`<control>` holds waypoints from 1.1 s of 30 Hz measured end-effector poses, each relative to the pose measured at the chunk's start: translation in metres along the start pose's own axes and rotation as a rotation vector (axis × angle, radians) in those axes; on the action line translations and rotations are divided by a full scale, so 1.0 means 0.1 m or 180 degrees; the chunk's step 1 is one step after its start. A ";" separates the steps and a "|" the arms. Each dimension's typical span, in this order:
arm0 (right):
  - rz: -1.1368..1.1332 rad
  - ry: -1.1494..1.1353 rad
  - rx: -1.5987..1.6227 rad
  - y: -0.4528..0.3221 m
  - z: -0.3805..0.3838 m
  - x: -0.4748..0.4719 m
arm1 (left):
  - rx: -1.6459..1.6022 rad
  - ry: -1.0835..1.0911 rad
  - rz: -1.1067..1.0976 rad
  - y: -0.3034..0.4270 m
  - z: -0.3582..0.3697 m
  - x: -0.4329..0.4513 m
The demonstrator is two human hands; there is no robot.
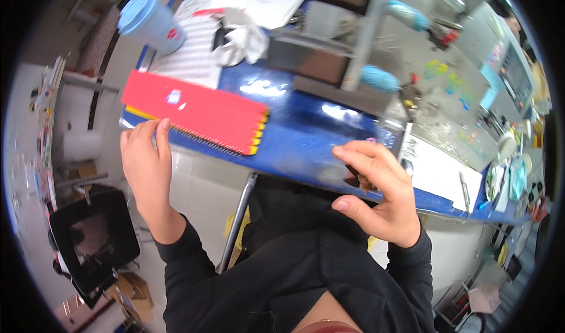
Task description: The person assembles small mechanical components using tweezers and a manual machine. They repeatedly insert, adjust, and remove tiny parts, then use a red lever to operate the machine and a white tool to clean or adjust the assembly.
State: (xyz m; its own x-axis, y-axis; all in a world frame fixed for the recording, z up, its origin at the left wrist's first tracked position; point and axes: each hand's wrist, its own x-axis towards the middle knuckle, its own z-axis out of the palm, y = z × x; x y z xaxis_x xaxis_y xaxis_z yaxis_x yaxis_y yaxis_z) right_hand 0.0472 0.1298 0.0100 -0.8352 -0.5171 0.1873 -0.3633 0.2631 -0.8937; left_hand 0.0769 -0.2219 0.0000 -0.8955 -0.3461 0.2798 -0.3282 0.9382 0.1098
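Observation:
A stack of red sheets [198, 110] with a yellow layer beneath lies at the left of the blue table. A row of thin dark pins or teeth shows along its near edge, and its right edge is notched. My left hand [148, 156] is at the near left edge of the stack, thumb and forefinger close together; whether they pinch the edge cannot be told. My right hand [379, 187] hangs near the table's front edge, fingers and thumb apart. Small dark and brown things show behind its fingers, and it does not clearly hold them.
A blue lidded cup [152, 24] stands back left beside printed paper [190, 41] and crumpled white tissue [242, 37]. A metal machine with dark blocks [309, 55] and blue-wrapped parts [379, 79] stands at the back. White paper with a pen [464, 192] lies right. A black chair [95, 240] is at left.

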 end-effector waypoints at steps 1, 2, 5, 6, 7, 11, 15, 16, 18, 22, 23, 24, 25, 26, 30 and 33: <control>0.0002 0.0148 0.0029 -0.01 -0.13 -0.02 | -0.0178 0.0292 0.0474 0.24 -0.05 0.06; -0.0009 0.0317 -0.0092 -0.01 -0.26 -0.02 | -0.0346 0.0612 0.0926 0.48 -0.09 0.11; 0.0021 0.1119 -0.0133 -0.02 -0.59 0.00 | -0.0705 0.1175 0.1797 1.19 -0.20 0.22; -0.0039 0.1333 -0.0143 0.00 -0.68 0.03 | -0.0786 0.1293 0.1996 1.39 -0.24 0.25; -0.0120 0.1517 -0.0183 0.03 -0.78 0.08 | -0.0907 0.1315 0.2221 1.58 -0.27 0.28; 0.0160 0.1752 0.0060 0.12 -1.04 0.25 | -0.1209 0.1249 0.2849 2.18 -0.27 0.52; 0.0490 0.1502 0.0609 0.19 -1.16 0.40 | -0.0763 0.1159 0.2869 2.54 -0.21 0.78; 0.0524 0.1467 0.0783 0.21 -1.16 0.44 | -0.0672 0.1103 0.2934 2.57 -0.21 0.83; 0.0615 0.1305 0.1050 0.24 -1.17 0.49 | -0.0735 0.1017 0.3120 2.56 -0.25 0.92; 0.0665 0.1200 0.1297 0.29 -1.17 0.57 | -0.1331 0.1199 0.3054 2.55 -0.17 0.99; 0.0669 0.1192 0.1372 0.29 -1.16 0.58 | -0.1425 0.1239 0.3024 2.56 -0.12 0.99; 0.0677 0.1175 0.1314 0.29 -1.16 0.60 | -0.1436 0.1268 0.3050 2.55 -0.10 0.99; 0.0682 0.1159 0.1304 0.29 -1.16 0.61 | -0.1496 0.1312 0.2979 2.56 -0.07 0.98; 0.0665 0.1141 0.1343 0.29 -1.16 0.62 | -0.1486 0.1334 0.3000 2.56 -0.06 0.99; 0.0642 0.1163 0.1329 0.28 -1.15 0.65 | -0.1542 0.1326 0.3083 2.54 -0.06 0.99; 0.0604 0.1224 0.1313 0.29 -1.16 0.67 | -0.1414 0.1214 0.3039 2.51 -0.13 0.96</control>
State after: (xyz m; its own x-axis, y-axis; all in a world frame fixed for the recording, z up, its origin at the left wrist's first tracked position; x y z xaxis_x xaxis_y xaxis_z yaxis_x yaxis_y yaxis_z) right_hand -0.0670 0.1971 0.0433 -0.9874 -0.1395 0.0742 -0.0669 -0.0561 -0.9962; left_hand -0.0875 -0.0200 0.0664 -0.5471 0.4637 0.6969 0.6490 0.7608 0.0034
